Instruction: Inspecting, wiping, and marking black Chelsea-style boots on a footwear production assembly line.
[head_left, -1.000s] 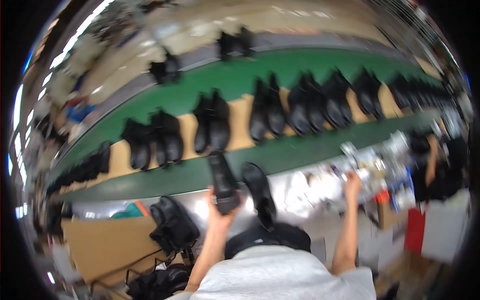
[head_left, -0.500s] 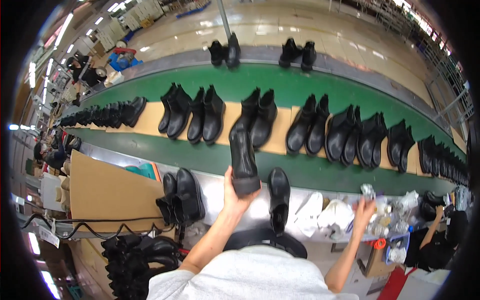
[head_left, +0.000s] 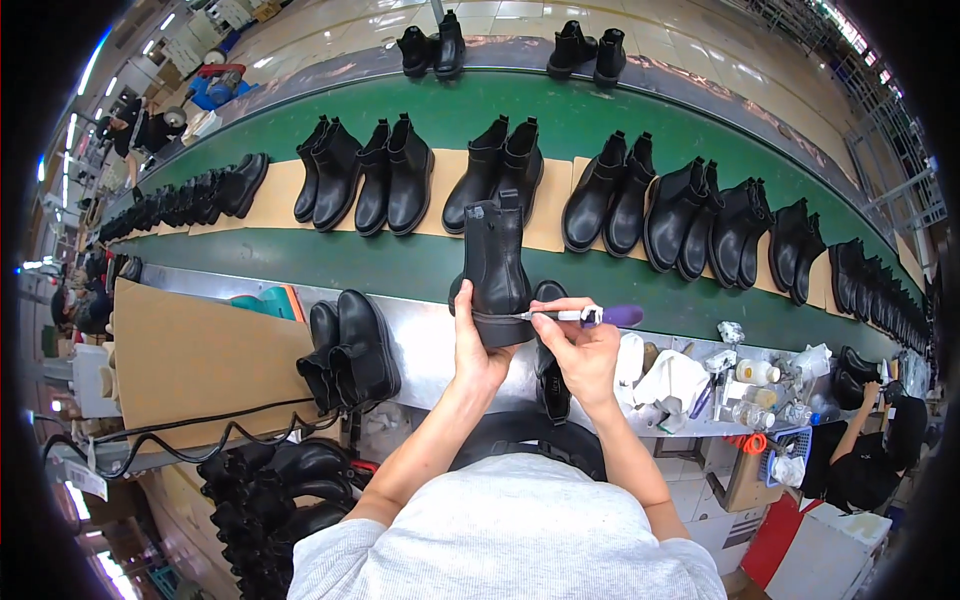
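My left hand (head_left: 474, 350) grips a black ankle boot (head_left: 495, 262) by its sole and heel and holds it upright over the metal bench edge. In my right hand (head_left: 583, 350) is a purple-handled tool (head_left: 592, 316) whose thin tip touches the boot's sole edge. A second black boot (head_left: 549, 375) lies on the bench under my right hand, partly hidden by it.
A green conveyor (head_left: 330, 262) carries several pairs of black boots on tan boards. A boot pair (head_left: 350, 350) stands on the bench at left beside a cardboard sheet (head_left: 190, 365). Bottles, rags and small jars (head_left: 745, 385) crowd the bench at right. Another person's arm (head_left: 850, 430) is at the far right.
My right hand came in from the clutter at the right and now holds the purple-handled tool against the boot's sole. The left hand keeps holding the boot, now upright.
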